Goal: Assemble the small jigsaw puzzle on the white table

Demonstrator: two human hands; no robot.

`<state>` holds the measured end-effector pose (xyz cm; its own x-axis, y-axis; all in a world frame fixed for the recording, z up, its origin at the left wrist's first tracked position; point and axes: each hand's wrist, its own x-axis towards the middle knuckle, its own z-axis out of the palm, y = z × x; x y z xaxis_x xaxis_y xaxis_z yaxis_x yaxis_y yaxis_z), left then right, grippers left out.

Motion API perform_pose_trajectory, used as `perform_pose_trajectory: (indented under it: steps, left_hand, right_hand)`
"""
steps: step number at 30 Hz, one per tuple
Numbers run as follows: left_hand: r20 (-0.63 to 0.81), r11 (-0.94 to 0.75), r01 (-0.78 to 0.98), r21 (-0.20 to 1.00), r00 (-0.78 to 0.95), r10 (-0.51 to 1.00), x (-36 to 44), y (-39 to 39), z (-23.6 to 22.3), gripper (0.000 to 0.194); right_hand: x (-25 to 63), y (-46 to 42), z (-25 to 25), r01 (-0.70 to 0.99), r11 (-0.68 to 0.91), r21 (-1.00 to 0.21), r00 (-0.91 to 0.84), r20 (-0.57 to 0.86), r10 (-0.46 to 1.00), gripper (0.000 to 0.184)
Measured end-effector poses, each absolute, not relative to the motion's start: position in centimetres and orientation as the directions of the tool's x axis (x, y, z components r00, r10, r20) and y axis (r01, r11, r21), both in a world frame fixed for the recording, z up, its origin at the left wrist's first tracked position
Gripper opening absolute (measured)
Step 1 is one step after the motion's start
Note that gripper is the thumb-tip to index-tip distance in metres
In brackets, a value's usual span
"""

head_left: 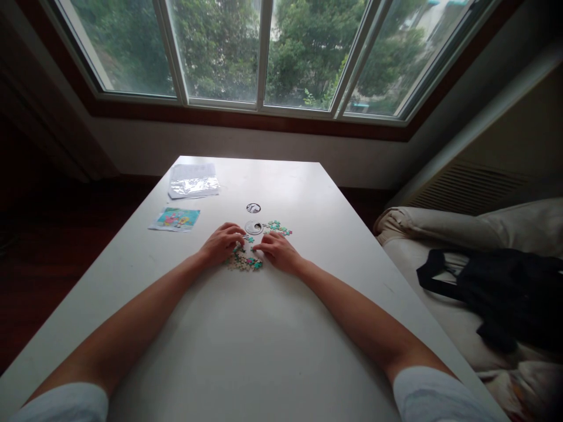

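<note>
My left hand rests at the left side of a heap of jigsaw puzzle pieces. Its fingers are bent and apart, with no piece plainly held. Across from it, my right hand has thumb and forefinger closed on a small teal puzzle piece. A few more pieces lie between the hands. Beyond my right hand is a second spread of teal and beige pieces. A round tin-like disc sits just past my fingers, with another round disc behind it.
On the white table, a colourful picture sheet lies left of my hands. A clear plastic bag with papers is at the far left corner. Right of the table stands a beige sofa with a dark cloth bag or garment.
</note>
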<state>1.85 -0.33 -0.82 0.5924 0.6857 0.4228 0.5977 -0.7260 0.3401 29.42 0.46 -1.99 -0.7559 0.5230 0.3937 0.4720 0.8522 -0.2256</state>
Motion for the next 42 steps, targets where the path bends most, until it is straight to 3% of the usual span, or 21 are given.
perform_pose_trajectory:
  steps: [6,15,24,29,36,42]
  left_hand:
    - [0.425,-0.707,0.605,0.366,0.567,0.706,1.3,0.0,-1.1,0.026]
    - [0.379,-0.720,0.578,0.385,0.612,0.694,1.2,-0.4,-0.3,0.019]
    - [0.392,-0.702,0.547,0.456,0.585,0.710,1.1,-0.1,-0.3,0.009]
    - [0.403,-0.672,0.553,0.492,0.539,0.739,1.0,0.1,-0.6,0.009]
    - [0.420,-0.612,0.676,0.410,0.456,0.785,1.3,0.3,-1.6,0.011]
    - [0.435,-0.636,0.674,0.376,0.477,0.763,1.4,0.0,-1.3,0.014]
  right_hand:
    - [30.5,1.3,-2.4,0.694,0.667,-0.272,-0.539,0.418,0.731,0.020]
    - [30.1,0.6,-1.9,0.499,0.829,-0.252,-0.713,0.424,0.558,0.034]
    - [29.3,-0.9,-1.1,0.409,0.891,-0.196,-0.814,0.363,0.454,0.049]
    - [29.3,-0.7,-1.3,0.409,0.887,-0.213,-0.801,0.381,0.462,0.043]
    - [29.6,0.4,-2.1,0.517,0.816,-0.260,-0.663,0.481,0.574,0.017]
    - [29.8,0.7,-2.3,0.567,0.770,-0.293,-0.605,0.486,0.631,0.018]
